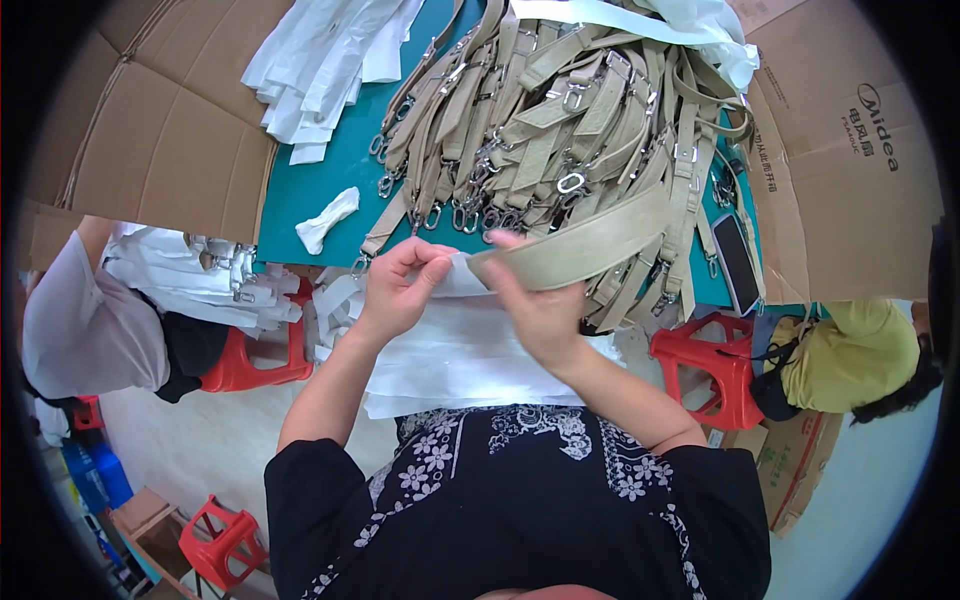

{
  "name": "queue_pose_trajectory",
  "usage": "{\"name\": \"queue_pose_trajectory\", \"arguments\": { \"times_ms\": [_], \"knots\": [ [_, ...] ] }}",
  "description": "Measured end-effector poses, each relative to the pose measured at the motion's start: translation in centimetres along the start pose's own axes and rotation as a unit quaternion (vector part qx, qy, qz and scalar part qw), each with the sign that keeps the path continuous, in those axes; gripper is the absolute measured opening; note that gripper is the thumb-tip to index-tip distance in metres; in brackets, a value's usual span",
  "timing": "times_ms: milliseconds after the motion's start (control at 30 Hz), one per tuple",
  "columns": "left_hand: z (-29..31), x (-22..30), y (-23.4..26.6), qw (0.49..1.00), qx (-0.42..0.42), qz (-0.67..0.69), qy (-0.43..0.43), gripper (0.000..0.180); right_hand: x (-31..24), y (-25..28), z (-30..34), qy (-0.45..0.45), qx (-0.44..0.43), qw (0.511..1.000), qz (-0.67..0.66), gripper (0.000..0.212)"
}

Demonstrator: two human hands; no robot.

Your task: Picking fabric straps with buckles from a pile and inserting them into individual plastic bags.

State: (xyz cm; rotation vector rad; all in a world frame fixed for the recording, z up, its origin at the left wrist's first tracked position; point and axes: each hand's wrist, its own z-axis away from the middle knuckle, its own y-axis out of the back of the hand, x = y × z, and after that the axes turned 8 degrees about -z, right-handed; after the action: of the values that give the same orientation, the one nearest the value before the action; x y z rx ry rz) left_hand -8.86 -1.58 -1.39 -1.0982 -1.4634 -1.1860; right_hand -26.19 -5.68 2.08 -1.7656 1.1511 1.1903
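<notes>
My left hand [400,290] is closed in a pinch on a strip of thin white wrapping paper [462,278]. Beside it, my right hand [545,315], a little smeared by motion, has its fingers around the end of a wide beige bag strap [600,240]. The strap curves up to the right, and its near end meets the white strip. Behind my hands lies a big heap of beige straps [560,110] with silver clasps and buckles. White sheets [470,355] are spread across my lap.
White wrapping strips [325,60] and a crumpled white piece [328,220] lie on the green table [375,225]. A phone [735,262] rests at its right edge. Cardboard panels [850,140] flank the table. Co-workers [95,320] sit at both sides near red stools [715,365].
</notes>
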Motion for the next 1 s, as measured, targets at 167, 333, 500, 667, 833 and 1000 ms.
{"name": "queue_pose_trajectory", "arguments": {
  "times_ms": [167, 333, 500, 667, 833, 1000],
  "knots": [
    [0.1, -0.8, 0.9, 1.000, -0.013, -0.024, 0.014, 0.012, -0.2, 2.4, 0.2, -0.115, -0.022, 0.991, -0.062, 0.034],
    [0.2, -1.2, 0.5, 1.000, -0.004, 0.025, 0.017, 0.012, -1.9, 2.1, -0.2, -0.077, 0.076, 0.994, -0.016, 0.031],
    [0.5, -1.6, 1.5, 0.999, -0.002, 0.026, 0.048, 0.013, 0.6, 2.3, -0.1, 0.008, 0.058, 0.993, 0.106, 0.026],
    [0.9, -0.7, 1.4, 1.000, -0.006, 0.007, 0.012, 0.011, -0.3, 1.6, -0.4, -0.002, 0.036, 0.999, 0.017, 0.022],
    [0.7, -0.3, 1.4, 0.998, -0.032, 0.030, 0.039, 0.011, 1.6, 0.4, 1.9, -0.009, -0.164, 0.977, 0.139, 0.028],
    [1.0, -2.1, 2.0, 0.999, -0.008, -0.015, 0.037, 0.012, -1.5, 2.8, 0.2, -0.166, 0.004, 0.980, -0.111, 0.029]
  ]
}}
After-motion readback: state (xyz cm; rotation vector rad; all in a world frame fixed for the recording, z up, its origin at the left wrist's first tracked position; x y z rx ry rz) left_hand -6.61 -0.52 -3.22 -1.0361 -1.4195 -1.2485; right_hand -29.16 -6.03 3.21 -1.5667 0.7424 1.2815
